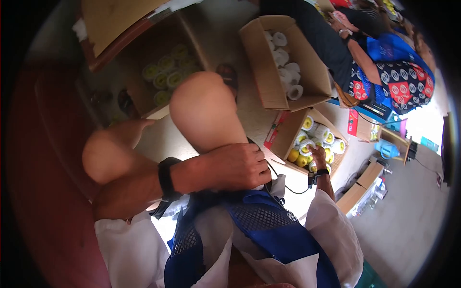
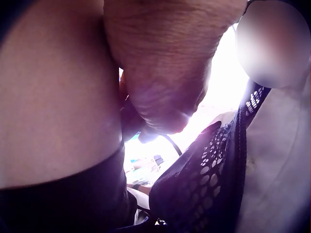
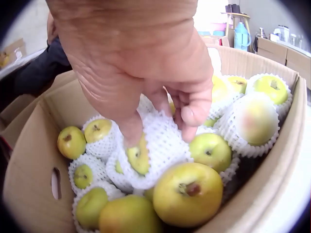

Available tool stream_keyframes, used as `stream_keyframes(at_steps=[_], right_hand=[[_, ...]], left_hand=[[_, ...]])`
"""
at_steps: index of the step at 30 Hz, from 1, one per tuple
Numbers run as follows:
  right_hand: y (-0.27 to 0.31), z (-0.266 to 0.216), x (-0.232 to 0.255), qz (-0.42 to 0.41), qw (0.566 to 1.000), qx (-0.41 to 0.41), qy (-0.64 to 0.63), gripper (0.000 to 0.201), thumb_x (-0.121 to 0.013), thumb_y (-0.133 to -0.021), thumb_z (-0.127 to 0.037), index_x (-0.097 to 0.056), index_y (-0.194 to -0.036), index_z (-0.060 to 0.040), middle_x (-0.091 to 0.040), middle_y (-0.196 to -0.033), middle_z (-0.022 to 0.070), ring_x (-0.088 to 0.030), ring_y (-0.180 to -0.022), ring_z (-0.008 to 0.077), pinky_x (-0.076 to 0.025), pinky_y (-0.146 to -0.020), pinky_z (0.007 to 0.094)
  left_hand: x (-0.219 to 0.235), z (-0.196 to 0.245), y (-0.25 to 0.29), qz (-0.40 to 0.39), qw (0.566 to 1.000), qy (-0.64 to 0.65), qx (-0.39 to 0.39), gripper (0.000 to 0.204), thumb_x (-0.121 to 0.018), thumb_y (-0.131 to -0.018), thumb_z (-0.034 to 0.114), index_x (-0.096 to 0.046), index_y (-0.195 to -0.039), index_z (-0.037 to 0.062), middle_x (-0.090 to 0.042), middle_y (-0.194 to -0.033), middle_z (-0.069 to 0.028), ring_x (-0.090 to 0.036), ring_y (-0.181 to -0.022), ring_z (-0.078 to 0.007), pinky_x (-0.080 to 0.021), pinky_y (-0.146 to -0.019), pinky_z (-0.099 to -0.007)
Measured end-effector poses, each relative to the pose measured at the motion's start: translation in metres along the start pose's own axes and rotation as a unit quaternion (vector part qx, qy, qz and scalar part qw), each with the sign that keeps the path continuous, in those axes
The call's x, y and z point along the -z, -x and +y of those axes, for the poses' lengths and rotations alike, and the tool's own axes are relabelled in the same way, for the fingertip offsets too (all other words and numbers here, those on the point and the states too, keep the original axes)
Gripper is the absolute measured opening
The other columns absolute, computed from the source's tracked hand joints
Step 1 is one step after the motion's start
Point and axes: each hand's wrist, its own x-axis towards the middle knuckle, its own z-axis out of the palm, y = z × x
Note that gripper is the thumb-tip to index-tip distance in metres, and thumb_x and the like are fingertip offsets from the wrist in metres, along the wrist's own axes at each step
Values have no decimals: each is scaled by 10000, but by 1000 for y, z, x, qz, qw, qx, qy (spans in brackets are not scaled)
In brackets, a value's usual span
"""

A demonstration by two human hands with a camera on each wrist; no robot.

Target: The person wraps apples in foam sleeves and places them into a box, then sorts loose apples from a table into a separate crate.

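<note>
My right hand [image 1: 319, 156] reaches into a cardboard box [image 1: 283, 132] of yellow-green apples. In the right wrist view its thumb and fingers grip an apple [image 3: 138, 158] in a white foam net [image 3: 167, 141]. Bare apples [image 3: 188, 194] lie just in front of it, and netted ones [image 3: 82, 175] surround it. My left hand [image 1: 235, 165] lies across the lap by the bare thigh [image 1: 211, 115], its fingers loosely curled. Nothing shows in that hand; its fingertips are hidden in the head view. A black cable [image 1: 288, 188] runs close beside it.
A taller cardboard box [image 1: 259, 62] with white foam nets [image 1: 283, 60] stands beyond the apple box. Further left, another box [image 1: 192, 36] holds netted fruit [image 1: 165, 74]. At upper right sits another person in a patterned garment [image 1: 403, 84]. A blue jug [image 1: 386, 149] is at the right.
</note>
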Motion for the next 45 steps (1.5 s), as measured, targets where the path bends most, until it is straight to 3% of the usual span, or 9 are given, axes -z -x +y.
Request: stream_keyframes(at_steps=[15,18,22,24,34,37,42,43,45], right_hand=[[1,-42,30,369,921,126,19,397,-621,-907,-278,-671,-1190,-4,-716,-1090,285,-684,-1013,462,-535,-883,508],[-39,-38,29,196,951,-10,-238,509,-660,-885,-330,-615,-1286,-19,-706,-1089,243,-668,-998,437,-549,-865,488],[-76,37,30,216,941,259,31,469,-636,-943,-247,-521,-1351,-46,-613,-1262,158,-626,-1137,338,-603,-768,482],[-50,-9,26,123,910,-3,-397,442,-616,-940,-258,-544,-1327,-58,-614,-1298,158,-630,-1123,323,-624,-729,454],[-68,1,44,256,947,40,-190,291,-608,-885,-189,-731,-1040,23,-728,-889,91,-679,-822,234,-539,-762,359],[-20,-9,54,245,872,144,-398,172,-630,-885,-176,-679,-945,-23,-640,-835,15,-574,-740,155,-478,-680,343],[-63,79,58,133,958,83,-239,119,-591,-960,-186,-609,-890,-92,-562,-818,-46,-561,-752,139,-460,-657,307],[-55,71,51,181,833,99,-514,132,-617,-958,-211,-611,-929,-82,-598,-832,-45,-594,-787,180,-482,-674,322],[-26,34,69,181,789,110,-576,229,-656,-944,-243,-638,-1093,-71,-661,-1018,16,-641,-954,217,-528,-785,371]], left_hand=[[2,6,-1,-59,998,-15,26,155,-642,-773,146,-614,-897,57,-546,-725,-48,-619,-761,-214,-541,-761,-335],[2,5,0,-56,998,-10,27,153,-641,-773,137,-621,-898,51,-545,-726,-51,-618,-752,-216,-540,-747,-333],[1,4,-1,-45,998,-13,39,141,-641,-771,132,-618,-883,49,-533,-718,-49,-607,-737,-211,-534,-730,-324],[1,4,1,-47,998,-18,37,140,-642,-768,129,-616,-879,48,-526,-714,-46,-600,-735,-206,-530,-725,-318],[0,3,1,-51,998,-13,36,118,-642,-779,120,-616,-872,53,-530,-717,-36,-597,-745,-191,-529,-726,-310],[-1,2,0,-51,998,-12,36,124,-644,-780,119,-623,-881,50,-539,-721,-37,-602,-745,-191,-533,-731,-310],[-2,3,-1,-62,998,-6,31,150,-650,-781,117,-635,-911,44,-552,-731,-43,-611,-745,-199,-539,-740,-315],[-2,1,-2,-60,998,-7,32,151,-651,-781,116,-636,-913,44,-552,-731,-45,-613,-745,-203,-540,-742,-319],[-2,2,-3,-58,998,-2,34,153,-653,-781,114,-637,-916,43,-552,-732,-48,-616,-745,-211,-542,-745,-325]])
